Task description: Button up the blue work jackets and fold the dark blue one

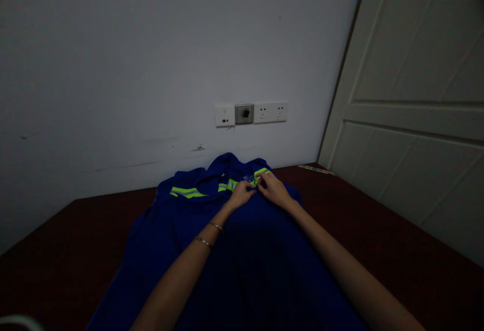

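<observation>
A blue work garment [170, 240] with yellow-green and grey reflective bands lies spread out before me, its far end close to the wall. My left hand [242, 195], with two bracelets on that arm, pinches at the cloth by the reflective band [231, 184]. Just to its right, my right hand [272, 188] has its fingers bent and pressed onto the same band, near some small white print. The two hands almost touch. What exactly lies between the fingertips is too small and dark to make out.
Behind the garment stands a white wall [132, 68] with a row of sockets [270, 112]. A pale panelled door [416, 94] rises at the right. The dark red-brown surface [348, 215] bears a thin ruler-like strip [316, 169] near the far right corner. A pale curved thing [20, 321] shows at bottom left.
</observation>
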The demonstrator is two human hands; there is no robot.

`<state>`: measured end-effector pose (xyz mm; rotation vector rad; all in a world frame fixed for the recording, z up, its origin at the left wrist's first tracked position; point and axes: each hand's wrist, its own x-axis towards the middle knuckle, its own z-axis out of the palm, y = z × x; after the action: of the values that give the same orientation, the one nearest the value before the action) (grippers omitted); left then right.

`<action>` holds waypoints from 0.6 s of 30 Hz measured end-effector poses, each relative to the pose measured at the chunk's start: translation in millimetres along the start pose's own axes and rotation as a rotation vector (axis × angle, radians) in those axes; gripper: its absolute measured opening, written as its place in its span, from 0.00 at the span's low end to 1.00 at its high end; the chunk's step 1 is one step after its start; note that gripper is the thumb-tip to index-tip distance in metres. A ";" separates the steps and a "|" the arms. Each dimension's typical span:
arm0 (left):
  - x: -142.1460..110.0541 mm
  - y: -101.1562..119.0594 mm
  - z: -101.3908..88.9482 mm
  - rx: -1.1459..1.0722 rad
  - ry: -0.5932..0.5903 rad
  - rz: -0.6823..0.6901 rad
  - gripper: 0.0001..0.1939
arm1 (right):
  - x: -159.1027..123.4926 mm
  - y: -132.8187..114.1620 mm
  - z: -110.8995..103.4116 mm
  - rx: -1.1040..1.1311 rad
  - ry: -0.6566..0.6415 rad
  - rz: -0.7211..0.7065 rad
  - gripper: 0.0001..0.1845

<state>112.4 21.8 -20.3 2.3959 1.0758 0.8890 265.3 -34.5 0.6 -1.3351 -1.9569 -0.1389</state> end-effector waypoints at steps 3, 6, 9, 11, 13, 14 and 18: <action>0.3 0.7 0.5 0.046 0.013 0.039 0.09 | -2.0 -2.4 1.5 -0.078 -0.128 0.009 0.16; 0.5 1.9 0.3 0.091 0.012 0.076 0.08 | -2.7 -3.9 2.3 -0.111 -0.175 0.014 0.15; 0.0 4.2 -1.2 0.129 0.000 0.103 0.08 | -2.6 -4.8 1.4 -0.134 -0.181 -0.007 0.14; -0.6 5.7 -2.2 0.140 -0.007 0.121 0.08 | -2.5 -4.6 0.8 -0.132 -0.184 -0.015 0.14; -1.4 6.7 -2.9 0.142 -0.014 0.137 0.08 | -2.5 -4.1 0.5 -0.110 -0.190 -0.009 0.14; -1.6 6.8 -3.2 0.141 -0.014 0.141 0.08 | -2.5 -3.8 0.5 -0.096 -0.192 -0.002 0.14; -0.1 4.9 -5.4 0.053 -0.028 0.108 0.09 | -2.1 -3.2 0.4 -0.052 -0.177 0.011 0.15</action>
<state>111.4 18.9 -13.7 2.5231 0.9799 0.8692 262.8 -37.3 0.0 -1.4337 -2.1059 -0.0688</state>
